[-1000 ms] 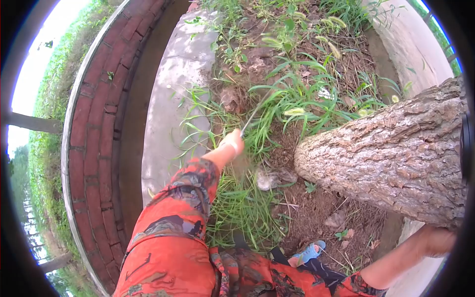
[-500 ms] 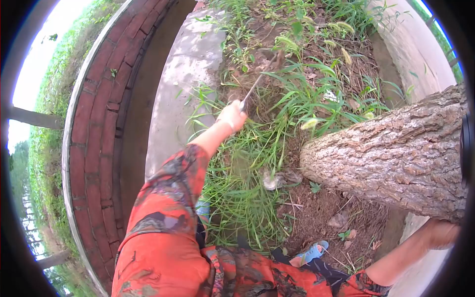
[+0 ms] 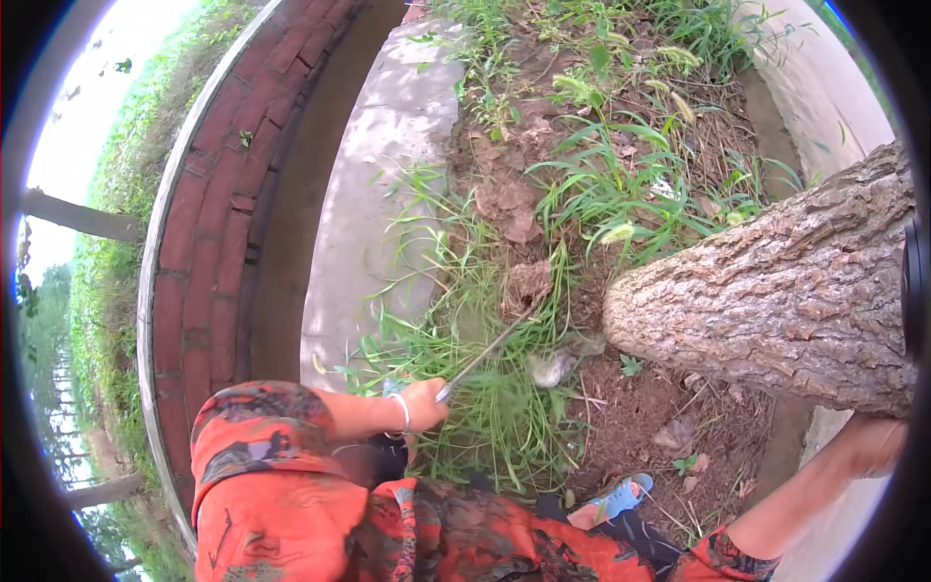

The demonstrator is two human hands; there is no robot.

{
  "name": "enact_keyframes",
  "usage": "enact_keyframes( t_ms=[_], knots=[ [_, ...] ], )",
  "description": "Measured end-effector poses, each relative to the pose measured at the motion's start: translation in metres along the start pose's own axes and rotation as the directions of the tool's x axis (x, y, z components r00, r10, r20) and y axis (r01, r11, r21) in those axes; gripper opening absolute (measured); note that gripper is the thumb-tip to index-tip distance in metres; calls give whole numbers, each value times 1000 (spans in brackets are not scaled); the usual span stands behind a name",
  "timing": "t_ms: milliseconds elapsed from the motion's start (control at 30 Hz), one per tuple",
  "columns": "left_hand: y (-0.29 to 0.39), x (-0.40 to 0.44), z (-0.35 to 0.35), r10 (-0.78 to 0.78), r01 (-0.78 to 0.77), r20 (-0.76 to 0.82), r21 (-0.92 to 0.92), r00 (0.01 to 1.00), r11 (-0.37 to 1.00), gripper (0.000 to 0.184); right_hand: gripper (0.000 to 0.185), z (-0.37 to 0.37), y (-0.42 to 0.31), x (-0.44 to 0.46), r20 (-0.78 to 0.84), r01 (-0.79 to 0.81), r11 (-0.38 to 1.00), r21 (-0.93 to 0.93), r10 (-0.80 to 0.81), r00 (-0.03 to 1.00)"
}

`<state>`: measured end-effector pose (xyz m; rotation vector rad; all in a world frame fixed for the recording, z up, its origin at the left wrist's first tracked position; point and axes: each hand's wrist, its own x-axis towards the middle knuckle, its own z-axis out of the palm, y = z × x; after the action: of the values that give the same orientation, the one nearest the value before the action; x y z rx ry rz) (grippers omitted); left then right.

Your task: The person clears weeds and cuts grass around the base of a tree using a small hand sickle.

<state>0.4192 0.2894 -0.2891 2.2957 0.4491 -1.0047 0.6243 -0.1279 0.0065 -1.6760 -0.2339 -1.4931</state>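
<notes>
My left hand [image 3: 425, 404], with a white band at the wrist, is wrapped round the handle of what looks like a small hoe [image 3: 490, 347]. Its thin metal shaft slants away to a brown, earth-coloured end [image 3: 529, 288], where I cannot separate the head from the soil. Under and around it lies flattened, pulled-looking green grass [image 3: 504, 417]. On the right, my right forearm [image 3: 824, 485] reaches toward the tree trunk [image 3: 756, 291]. The hand at its end is partly behind the trunk and cut by the lens edge, so its fingers do not show.
A grey concrete edging [image 3: 373, 165] runs left of the bed, beside a red brick wall [image 3: 199, 242]. Taller weeds [image 3: 630, 165] grow ahead, and a pale wall [image 3: 810, 78] borders the right. A crumpled whitish scrap [image 3: 553, 367] lies near the trunk. My blue sandal [image 3: 621, 495] stands on bare soil.
My left hand has drawn back toward my body, pulling the hoe's end from the far weeds to beside the trunk. More bare soil shows where grass and the tool were.
</notes>
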Motion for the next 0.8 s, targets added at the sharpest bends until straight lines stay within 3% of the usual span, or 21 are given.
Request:
enact_keyframes(
  t_ms=[67,133,200,267,333,367,400,433,467,500,533,567,667,700,800],
  knots=[
    [13,-7,-28,86,-85,8,-88,996,992,14,80,1,-1,0,4,2,1000,3,-2,1000],
    [18,23,-50,205,-230,-191,-116,960,966,13,80,3,-2,-3,10,2,1000,8,-2,1000],
    [23,76,-80,283,-311,-390,-8,876,950,13,81,5,-3,-5,13,3,1000,3,-3,1000],
    [40,126,-120,228,-255,-504,15,833,967,18,81,7,-3,-6,16,7,1000,-2,-7,1000],
    [42,185,-153,110,-136,-550,-8,828,991,24,81,8,-5,-7,21,11,1000,-9,-11,1000],
    [55,194,-167,-33,-14,-563,-79,826,997,25,81,9,-6,-7,22,13,1000,-10,-13,1000],
    [59,205,-170,-32,-17,-560,-83,828,996,25,81,10,-7,-8,24,13,1000,-10,-13,1000],
    [59,214,-167,111,14,-297,390,949,921,23,81,11,-9,-7,30,12,1000,-5,-12,999],
    [60,217,-166,107,-84,21,768,994,634,22,82,12,-9,-6,30,12,1000,-7,-12,999],
    [64,197,-146,197,-152,65,870,978,469,16,82,11,-9,-6,29,14,1000,-5,-14,999],
    [58,191,-121,131,-113,48,820,990,561,18,82,11,-9,-6,29,20,1000,0,-20,999],
    [31,189,-85,123,-65,-99,454,987,888,17,82,12,-9,-7,29,22,1000,1,-22,999],
    [1,96,-29,-11,-19,-227,-133,974,991,19,82,16,-10,-7,41,24,1000,14,-25,999],
    [10,48,-36,-15,11,-72,-60,997,998,33,82,17,-10,-6,45,25,1000,18,-26,999],
    [0,-7,-43,24,-24,8,5,1000,1000,19,83,17,-12,-4,60,31,999,32,-33,998]
  ],
)
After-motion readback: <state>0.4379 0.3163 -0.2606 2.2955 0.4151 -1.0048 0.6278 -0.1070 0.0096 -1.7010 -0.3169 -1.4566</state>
